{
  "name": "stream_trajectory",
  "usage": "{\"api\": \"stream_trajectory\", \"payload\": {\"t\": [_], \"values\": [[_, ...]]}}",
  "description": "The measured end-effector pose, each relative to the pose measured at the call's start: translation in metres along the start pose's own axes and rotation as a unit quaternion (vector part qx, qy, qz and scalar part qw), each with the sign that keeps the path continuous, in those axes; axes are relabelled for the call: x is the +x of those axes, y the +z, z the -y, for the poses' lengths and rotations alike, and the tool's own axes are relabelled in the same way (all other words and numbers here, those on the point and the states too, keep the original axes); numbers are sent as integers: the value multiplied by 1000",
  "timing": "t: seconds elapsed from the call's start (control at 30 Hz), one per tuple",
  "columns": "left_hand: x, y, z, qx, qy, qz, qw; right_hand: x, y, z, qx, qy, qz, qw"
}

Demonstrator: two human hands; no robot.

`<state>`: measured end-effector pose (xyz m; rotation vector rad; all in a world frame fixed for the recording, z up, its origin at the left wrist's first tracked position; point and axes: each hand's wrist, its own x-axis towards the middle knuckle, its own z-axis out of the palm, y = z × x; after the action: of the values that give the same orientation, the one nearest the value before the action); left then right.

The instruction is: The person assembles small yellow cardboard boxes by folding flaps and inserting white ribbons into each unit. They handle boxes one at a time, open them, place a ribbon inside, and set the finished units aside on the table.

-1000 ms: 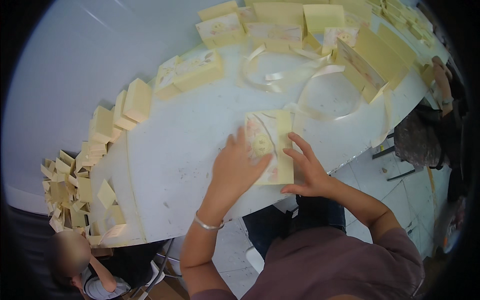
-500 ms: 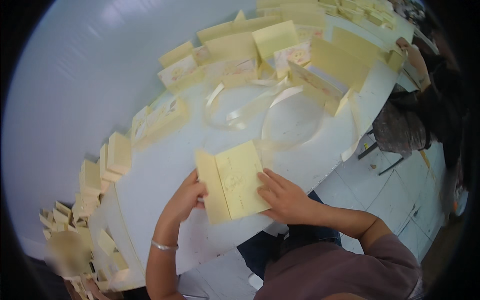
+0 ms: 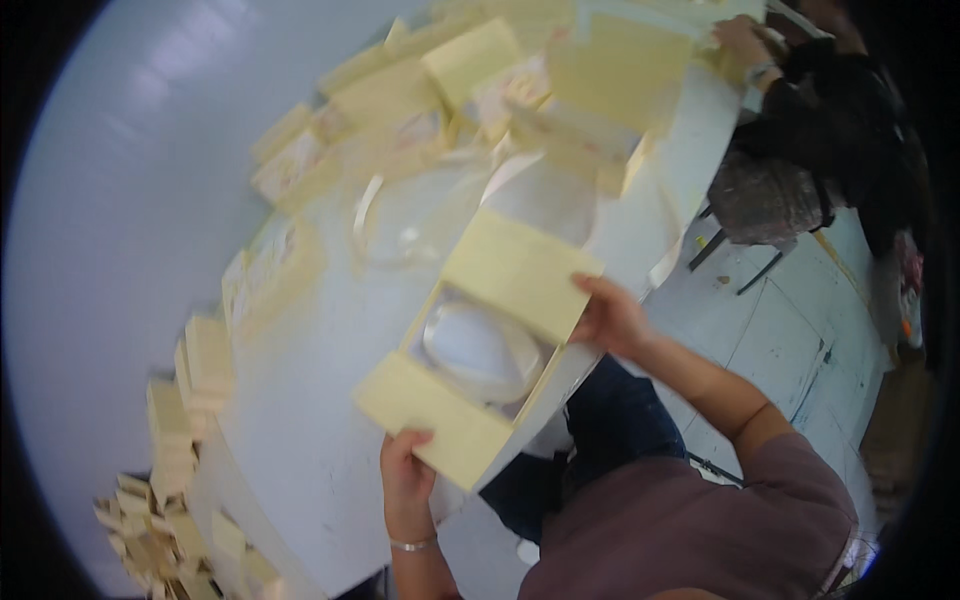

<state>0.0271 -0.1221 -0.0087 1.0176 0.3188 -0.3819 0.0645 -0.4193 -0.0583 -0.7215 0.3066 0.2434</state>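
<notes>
I hold a pale yellow cardboard gift box (image 3: 408, 345) over the table's near edge, its two cover flaps spread apart. My left hand (image 3: 407, 470) is closed on the outer edge of the lower-left flap (image 3: 440, 415). The corner of the upper-right flap (image 3: 522, 272) is pinched in my right hand (image 3: 612, 315). Between the flaps the box's inside shows, with a looped whitish ribbon (image 3: 525, 362) around a pale middle. Blur hides its finer details.
More pale yellow boxes (image 3: 385, 95), some with printed fronts, stand along the table's far side. Loose ribbon (image 3: 367, 215) lies on the white tabletop (image 3: 300, 400). Smaller boxes (image 3: 208, 360) line the left. At the right, a co-worker's hand (image 3: 745, 42) reaches the table beside a stool (image 3: 765, 200).
The box's cover was folded closed; now it is open, showing the inside. My right hand has moved up and right, my left hand down and right. The view has shifted.
</notes>
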Motion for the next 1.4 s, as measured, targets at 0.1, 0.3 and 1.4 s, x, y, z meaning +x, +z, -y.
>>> {"api": "stream_trajectory", "payload": {"t": [0.1, 0.3, 1.4], "values": [[0, 5, -3, 24, -21, 17, 999, -22, 24, 27, -237, -242, -88, 937], [-13, 29, -17, 107, -4, 10, 994, -57, 112, 54, -628, -415, 259, 606], [-55, 87, 82, 334, -16, 429, 839, -158, -16, 253, -46, -419, 219, 880]]}}
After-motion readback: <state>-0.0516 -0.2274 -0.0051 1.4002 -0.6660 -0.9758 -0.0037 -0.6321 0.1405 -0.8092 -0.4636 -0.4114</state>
